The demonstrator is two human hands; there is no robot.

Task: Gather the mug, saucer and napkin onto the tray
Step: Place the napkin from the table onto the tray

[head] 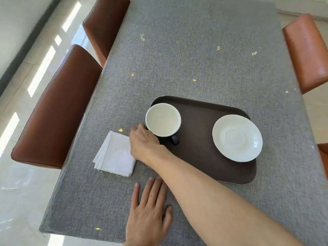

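Observation:
A dark brown tray (198, 157) lies on the grey table. The mug (163, 119), dark outside and white inside, is at the tray's left end with its handle pointing toward me. My right hand (143, 142) reaches across and wraps around the mug's left side. The white saucer (237, 137) rests on the right part of the tray, its near rim overlapping the tray's edge. A folded white napkin (115, 154) lies on the table just left of the tray and of my right hand. My left hand (149, 210) lies flat on the table near the front edge, fingers apart, holding nothing.
The grey tablecloth (195, 59) stretches far ahead with small yellow specks on it. Two brown leather chairs (58, 110) stand along the left side, another brown chair (307, 52) at the right. The table's left edge runs close to the napkin.

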